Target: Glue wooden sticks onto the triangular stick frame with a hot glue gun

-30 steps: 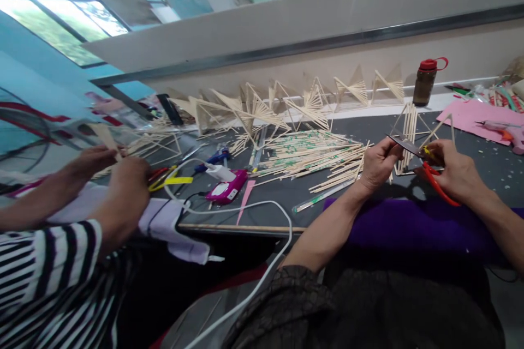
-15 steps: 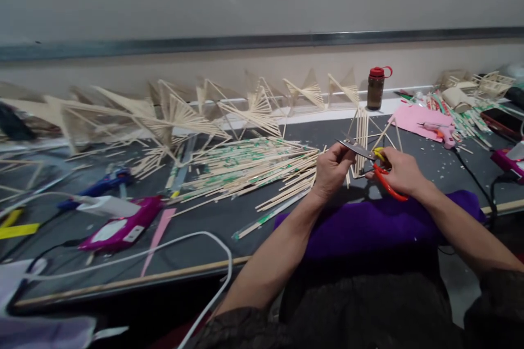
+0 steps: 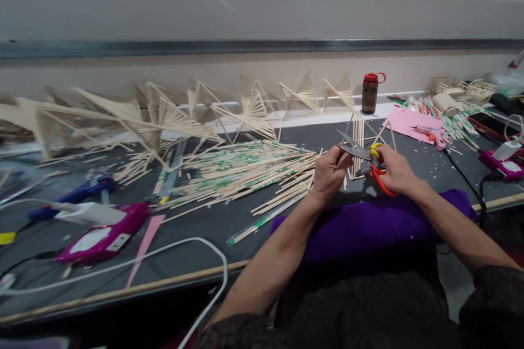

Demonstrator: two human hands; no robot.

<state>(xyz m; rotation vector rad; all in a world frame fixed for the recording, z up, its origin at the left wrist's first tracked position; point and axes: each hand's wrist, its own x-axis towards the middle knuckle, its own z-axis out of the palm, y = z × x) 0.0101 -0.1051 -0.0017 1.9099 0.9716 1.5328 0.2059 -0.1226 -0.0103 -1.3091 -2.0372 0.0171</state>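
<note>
both blades (image 3: pixel 354 151) are spread, right hand (image 3: pixel 395 172) gripping scissors (image 3: pixel 382 183), left hand (image 3: pixel 328 175) curled alongside.

Looked like model-making workshop tbh. Long dark bench (image 3: pixel 204 223) ran full width, row of stick models (image 3: pixel 172 125) lined far side, big heap of loose sticks (image 3: pixel 245 169) sat mid-bench. Pink glue gun (image 3: pixel 434 135) lay right, blue gun-shaped tool (image 3: pixel 77 193) left, scissors (image 3: pixel 358 154) were out. Magenta power strip (image 3: pixel 104 234) near left, second power strip (image 3: pixel 501 164) right.
</note>
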